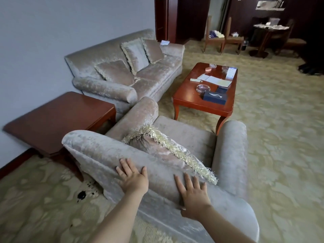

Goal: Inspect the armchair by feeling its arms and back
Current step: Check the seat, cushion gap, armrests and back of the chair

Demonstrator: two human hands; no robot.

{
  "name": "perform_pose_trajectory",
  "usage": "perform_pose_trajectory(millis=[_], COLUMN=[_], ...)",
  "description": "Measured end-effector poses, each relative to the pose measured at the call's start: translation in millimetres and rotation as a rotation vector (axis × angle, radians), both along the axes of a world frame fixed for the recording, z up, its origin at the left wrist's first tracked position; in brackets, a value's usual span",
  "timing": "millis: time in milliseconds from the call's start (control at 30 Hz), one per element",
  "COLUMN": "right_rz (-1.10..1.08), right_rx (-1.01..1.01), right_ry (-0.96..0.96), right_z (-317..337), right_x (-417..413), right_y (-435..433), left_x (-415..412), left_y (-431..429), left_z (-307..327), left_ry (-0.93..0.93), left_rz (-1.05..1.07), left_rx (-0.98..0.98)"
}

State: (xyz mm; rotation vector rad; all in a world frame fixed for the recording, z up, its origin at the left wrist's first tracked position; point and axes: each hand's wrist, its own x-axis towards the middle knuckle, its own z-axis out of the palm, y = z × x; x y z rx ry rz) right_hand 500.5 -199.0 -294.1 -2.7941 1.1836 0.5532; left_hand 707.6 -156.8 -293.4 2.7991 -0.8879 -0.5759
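While your left hand [132, 178] and right hand [193, 196] lie spread flat on the armchair [185, 135] back, you are feeling it; its arms likely come next.

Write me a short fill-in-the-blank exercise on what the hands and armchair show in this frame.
1. Both hands, the left hand and right hand, lie flat on the armchair's ____.
2. A fringed ____ leans on the seat.
3. The coffee table stands in front of the sofa, and the sofa holds ____ cushions.

Missing words: back; cushion; three
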Motion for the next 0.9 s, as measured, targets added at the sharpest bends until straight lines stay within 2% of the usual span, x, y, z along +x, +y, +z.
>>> perform_pose_trajectory(millis=[67,167,267,367,467,633,767,900], right_rz=[0.069,0.151,0.218,0.328,0.436,0.610,0.762,0.847], right_rx=[0.064,0.192,0.282,0.256,0.245,0.282,0.373,0.501], right_ry=[-0.014,-0.133,-0.229,-0.261,-0.249,-0.218,-0.260,-0.362], right_z=[7.7,18.2,33.6,49.4,59.5,62.3,50.3,38.9], right_x=[-11.9,-31.0,-50.8,-76.8,-107.7,-122.0,-81.3,-33.0], right_y=[-6.3,-20.0,-40.7,-71.3,-98.5,-128.7,-138.7,-130.6], left_x=[-21.9,-65.3,-114.8,-172.3,-219.7,-233.0,-234.8,-234.2], left_y=[-1.4,-10.1,-22.0,-35.1,-41.5,-49.9,-55.4,-55.5], left_z=[4.5,6.9,0.6,-9.2,-14.2,-9.8,-19.0,-31.4], left_ry=[0.125,0.256,0.329,0.354,0.300,0.158,0.057,0.025], left_rz=[0.127,0.316,0.508,0.682,0.808,0.884,0.889,0.880], left_rx=[-0.052,-0.205,-0.362,-0.497,-0.573,-0.496,-0.425,-0.497])
